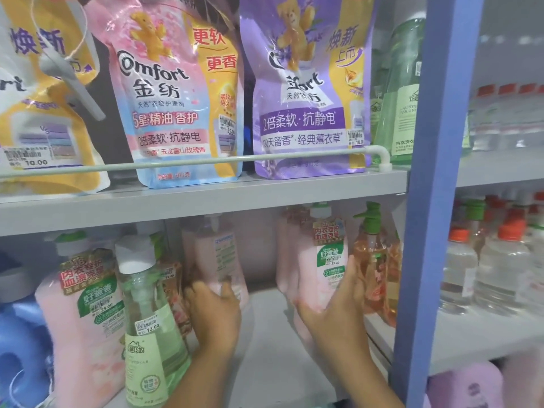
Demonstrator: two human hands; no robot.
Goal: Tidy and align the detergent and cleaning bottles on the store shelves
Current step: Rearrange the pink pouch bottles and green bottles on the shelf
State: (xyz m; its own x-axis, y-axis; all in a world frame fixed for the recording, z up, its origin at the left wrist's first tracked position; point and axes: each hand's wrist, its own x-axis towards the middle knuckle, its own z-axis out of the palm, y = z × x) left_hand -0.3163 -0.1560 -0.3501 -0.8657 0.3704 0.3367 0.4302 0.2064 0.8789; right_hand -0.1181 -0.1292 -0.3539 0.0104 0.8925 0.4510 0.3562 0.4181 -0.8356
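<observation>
Head view looks into the lower shelf [265, 343], where both hands work among the cleaning bottles. The left hand [216, 315] has its grip curled round the base of a pink bottle [217, 257] standing far back in the middle gap. The right hand [338, 301] lies with straight fingers flat against the side of a second pink bottle [321, 260], which stands right of that gap, its green label facing out, just beside an orange pump bottle [372, 257] on its right. A green clear bottle [150, 325] stands near the front at left, beside another pink bottle with a label [79, 316].

The step in hand looks like drawing the two pink bottles forward and squaring them. To do it well, I would slide each along the shelf from low on its body, not from the cap, so neither tips. Turn the far one until its label faces out like its neighbour. Bring both to one front line, closing the bare gap between them, and mind the orange pump bottle's nozzle on the right.
</observation>
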